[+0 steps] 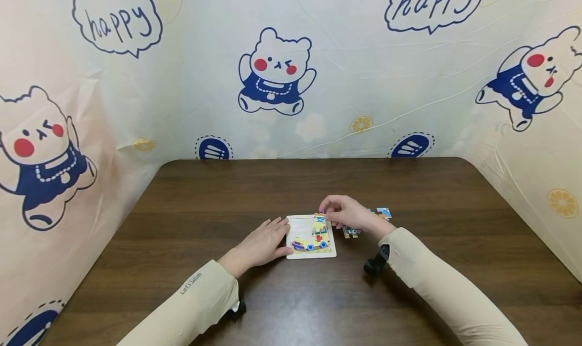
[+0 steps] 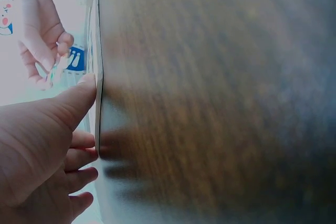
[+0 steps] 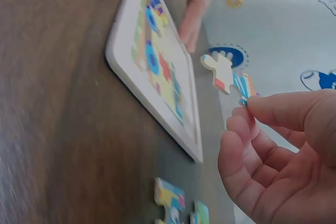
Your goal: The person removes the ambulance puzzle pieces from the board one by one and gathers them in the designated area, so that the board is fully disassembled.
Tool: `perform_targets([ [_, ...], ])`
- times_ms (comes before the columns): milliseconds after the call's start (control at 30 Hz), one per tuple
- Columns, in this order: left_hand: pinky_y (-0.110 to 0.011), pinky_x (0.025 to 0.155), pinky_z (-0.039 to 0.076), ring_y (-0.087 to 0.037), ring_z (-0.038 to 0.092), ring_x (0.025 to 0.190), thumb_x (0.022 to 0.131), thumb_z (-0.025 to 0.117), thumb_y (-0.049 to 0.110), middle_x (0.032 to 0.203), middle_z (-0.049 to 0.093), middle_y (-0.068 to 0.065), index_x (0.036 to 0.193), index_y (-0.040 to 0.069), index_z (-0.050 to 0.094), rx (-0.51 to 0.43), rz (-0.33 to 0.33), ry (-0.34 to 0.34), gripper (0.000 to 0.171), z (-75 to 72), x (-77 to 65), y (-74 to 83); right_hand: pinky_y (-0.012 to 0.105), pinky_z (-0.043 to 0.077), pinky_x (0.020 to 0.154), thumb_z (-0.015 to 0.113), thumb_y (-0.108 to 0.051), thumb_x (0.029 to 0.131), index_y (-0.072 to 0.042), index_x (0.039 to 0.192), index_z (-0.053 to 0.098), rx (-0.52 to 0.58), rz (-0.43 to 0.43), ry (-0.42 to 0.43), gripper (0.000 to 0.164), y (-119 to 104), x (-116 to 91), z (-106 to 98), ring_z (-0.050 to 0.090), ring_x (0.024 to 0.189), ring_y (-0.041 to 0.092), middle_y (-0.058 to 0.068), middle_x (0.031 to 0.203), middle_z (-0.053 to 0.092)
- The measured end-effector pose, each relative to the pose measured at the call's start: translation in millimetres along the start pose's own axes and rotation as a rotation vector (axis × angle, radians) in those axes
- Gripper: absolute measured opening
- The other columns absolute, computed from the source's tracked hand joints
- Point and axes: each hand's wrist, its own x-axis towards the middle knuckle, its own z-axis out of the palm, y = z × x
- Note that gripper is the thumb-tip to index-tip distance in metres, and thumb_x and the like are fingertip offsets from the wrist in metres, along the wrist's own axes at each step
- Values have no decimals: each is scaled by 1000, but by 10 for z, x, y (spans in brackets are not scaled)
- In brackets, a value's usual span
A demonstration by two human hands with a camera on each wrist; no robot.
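A jigsaw puzzle in a white tray [image 1: 313, 256] lies on the table, with fitted pieces along its near and right sides showing blue wheels. My left hand [image 1: 263, 242] rests at the tray's left side, fingers stretched out, touching its edge. In the left wrist view the thumb [image 2: 81, 95] lies against the rim. Over the tray's far right corner, my right hand [image 1: 347, 212] pinches a puzzle piece between thumb and fingertips. In the right wrist view that puzzle piece [image 3: 244, 85] is blue-striped, and a cream part with a red corner extends from it. It is held above the tray.
Several loose puzzle pieces [image 1: 351, 232] lie right of the tray, partly under my right hand and wrist. One blue piece [image 1: 383, 212] sits farther back. The brown table [image 1: 218, 194] ends at a cloth backdrop [image 1: 341, 73] printed with bears.
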Motion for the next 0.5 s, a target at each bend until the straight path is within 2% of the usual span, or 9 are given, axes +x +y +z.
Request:
perform_targets([
  [100, -46, 104, 25, -33, 33, 129, 88, 60, 40, 139, 39, -20, 129, -5, 47, 3, 4, 2, 61, 2, -6, -1, 34, 49, 56, 59, -3, 88, -3, 101, 59, 12, 4, 17, 13, 21, -27, -79, 52, 62, 21, 17, 77, 56],
  [300, -45, 104, 25, -34, 33, 129, 88, 60, 39, 138, 39, -20, 128, -5, 47, -8, 10, 4, 61, 0, -9, -1, 38, 50, 59, 58, -3, 88, -3, 100, 58, 7, 8, 33, 12, 69, -113, -238, 52, 65, 21, 10, 74, 54],
  [500, -45, 104, 25, -35, 34, 128, 88, 61, 38, 137, 39, -22, 127, -6, 48, -24, 21, 10, 60, 1, -8, -2, 42, 49, 60, 58, -5, 89, -3, 102, 58, 0, 21, 42, 13, 146, -210, -413, 52, 65, 22, 9, 74, 55],
])
